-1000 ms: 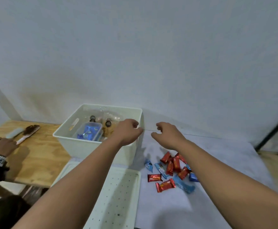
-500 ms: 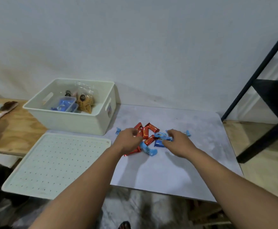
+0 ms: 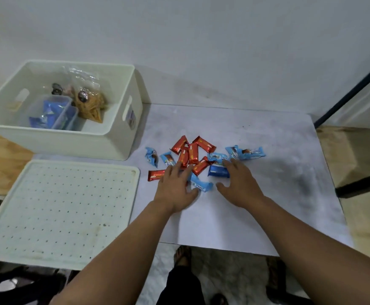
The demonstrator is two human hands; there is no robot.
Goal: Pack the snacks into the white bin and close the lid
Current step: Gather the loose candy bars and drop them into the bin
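The snacks (image 3: pixel 198 158), red and blue wrapped bars, lie in a loose heap on the white mat (image 3: pixel 278 194), just right of the white bin (image 3: pixel 118 142). Part of the heap is hidden under both hands, and the print on the wrappers is too blurred to read. The left hand (image 3: pixel 176 187) lies flat with straight fingers on the near red bars. The right hand (image 3: pixel 238 183) is spread wide, fingertips touching a blue packet; neither grips anything. The bin stands open, holding a clear tub and bagged snacks. Its perforated lid (image 3: pixel 58 212) lies flat in front of it.
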